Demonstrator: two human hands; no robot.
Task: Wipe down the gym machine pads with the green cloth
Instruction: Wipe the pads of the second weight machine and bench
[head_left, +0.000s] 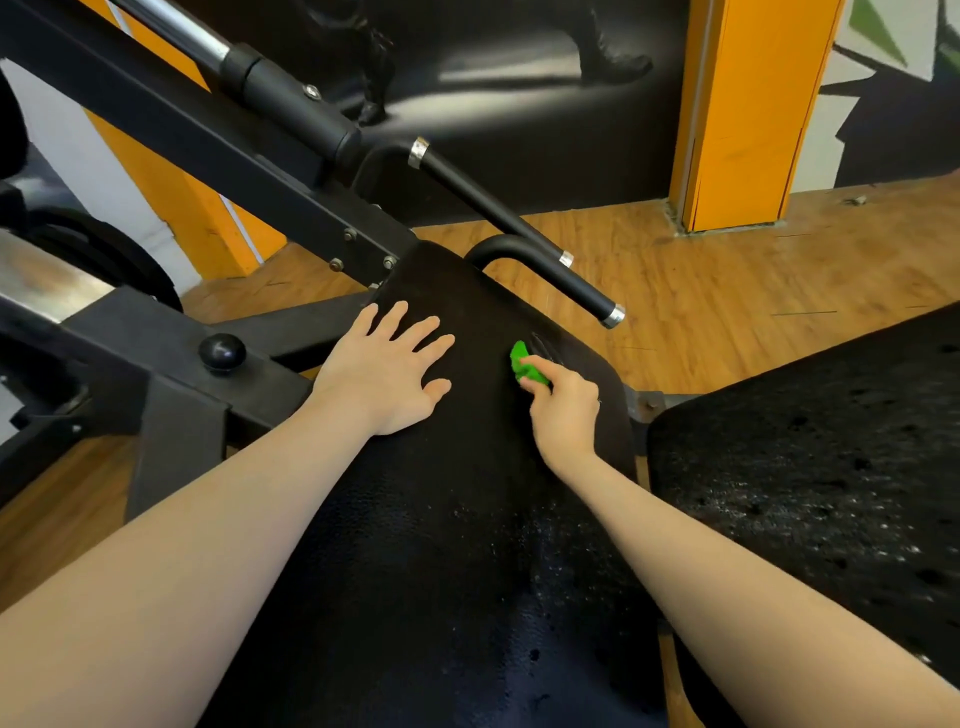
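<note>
Wood floor (727, 291) and an orange pillar (748, 114) lie beyond a black pad (467, 519), long and worn, with pale specks on its near part. Left hand (387, 371) rests flat on the pad's far left side, fingers spread. Right hand (563, 408) pinches a bunched green cloth (525, 365) against the pad's far right side. Two black handles (519, 218) stand just beyond the pad; a second pad (810, 467) lies to its right.

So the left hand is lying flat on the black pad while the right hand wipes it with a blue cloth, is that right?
Not quite: the cloth is green, not blue. The head view shows the right hand gripping a bunched green cloth against the black pad, while the left hand lies flat on the same pad with its fingers spread.
</note>
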